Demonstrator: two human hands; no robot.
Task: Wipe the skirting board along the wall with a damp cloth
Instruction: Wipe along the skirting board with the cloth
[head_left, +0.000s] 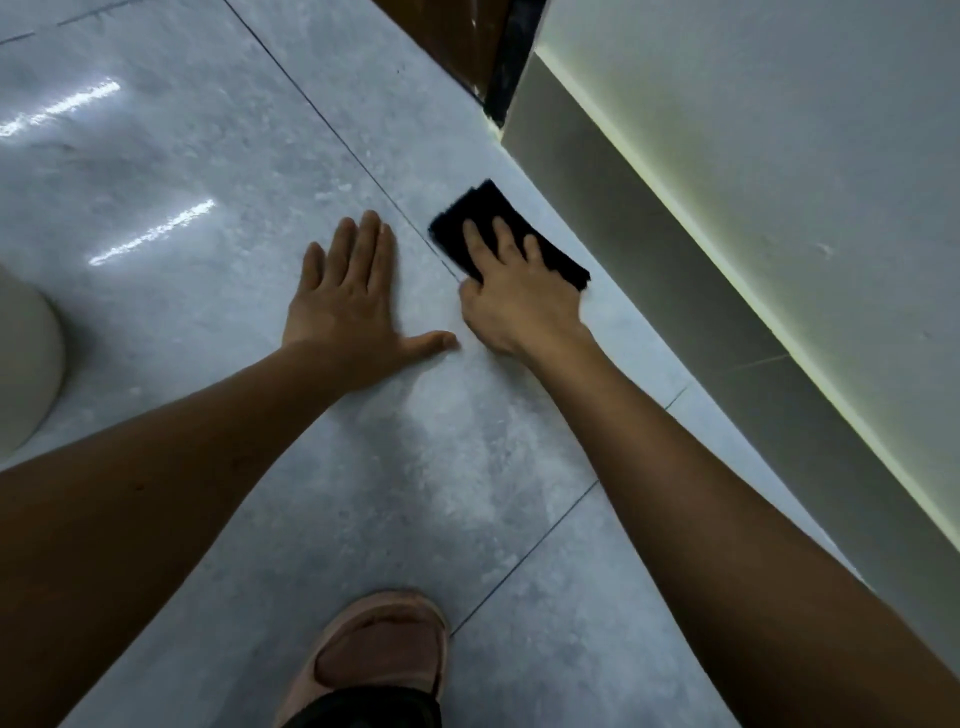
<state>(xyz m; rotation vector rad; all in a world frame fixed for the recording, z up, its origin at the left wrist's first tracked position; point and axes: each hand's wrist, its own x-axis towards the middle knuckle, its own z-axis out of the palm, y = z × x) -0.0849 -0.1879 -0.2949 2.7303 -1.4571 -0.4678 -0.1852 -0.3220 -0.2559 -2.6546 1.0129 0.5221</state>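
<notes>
A folded black cloth (485, 215) lies flat on the grey floor tiles, a short way left of the grey skirting board (675, 291) that runs diagonally along the right wall. My right hand (514, 296) rests on top of the cloth with its fingers spread over it, pressing it to the floor. The cloth is apart from the skirting board. My left hand (348, 296) lies flat on the tile just left of it, palm down, fingers apart, holding nothing.
A pale wall (805, 130) rises above the skirting with a lit strip along its top edge. A brown door frame (462, 36) stands at the far end. A beige rounded object (26, 358) sits at the left edge. My brown shoe (384, 654) is at the bottom.
</notes>
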